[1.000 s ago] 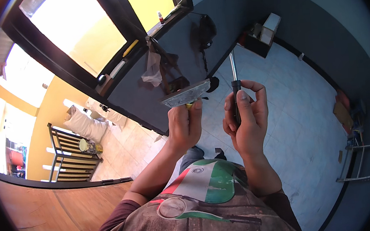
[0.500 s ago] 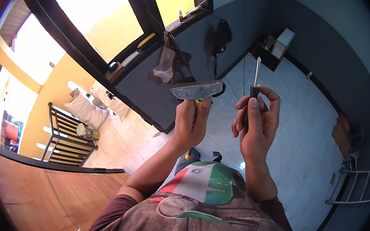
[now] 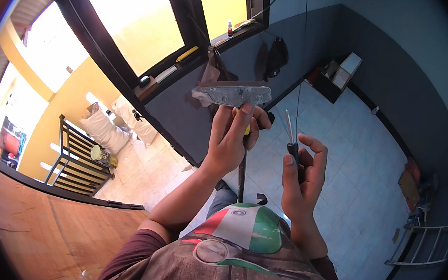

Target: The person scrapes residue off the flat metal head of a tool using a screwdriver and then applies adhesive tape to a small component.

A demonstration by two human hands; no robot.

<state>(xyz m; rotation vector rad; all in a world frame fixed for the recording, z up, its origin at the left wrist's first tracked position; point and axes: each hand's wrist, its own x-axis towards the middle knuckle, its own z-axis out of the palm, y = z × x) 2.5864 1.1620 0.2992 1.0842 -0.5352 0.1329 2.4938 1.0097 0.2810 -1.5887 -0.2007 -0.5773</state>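
Note:
My left hand (image 3: 232,134) is closed around a long-handled tool just beneath its head. The flat grey head (image 3: 238,94) is worn and scuffed, with a brownish strip along its top edge. A bit of yellow shows by my fingers, and a dark shaft (image 3: 243,178) runs down from them. Lower and to the right, my right hand (image 3: 303,178) grips a screwdriver (image 3: 292,147) by its black handle, the metal blade pointing up. The blade stands apart from the grey head. My fingers hide part of each handle.
A wooden door panel (image 3: 52,251) fills the lower left. Ahead are a dark-framed window with a yellow cutter (image 3: 186,53) on its sill, and a hanging plastic bag (image 3: 208,74). An open box (image 3: 338,79) lies in the far corner, a metal rack (image 3: 427,245) at lower right.
The screwdriver has come down and left with my right hand. My left hand has lifted the tool's head slightly, and more of its shaft shows. The whole view has shifted a little.

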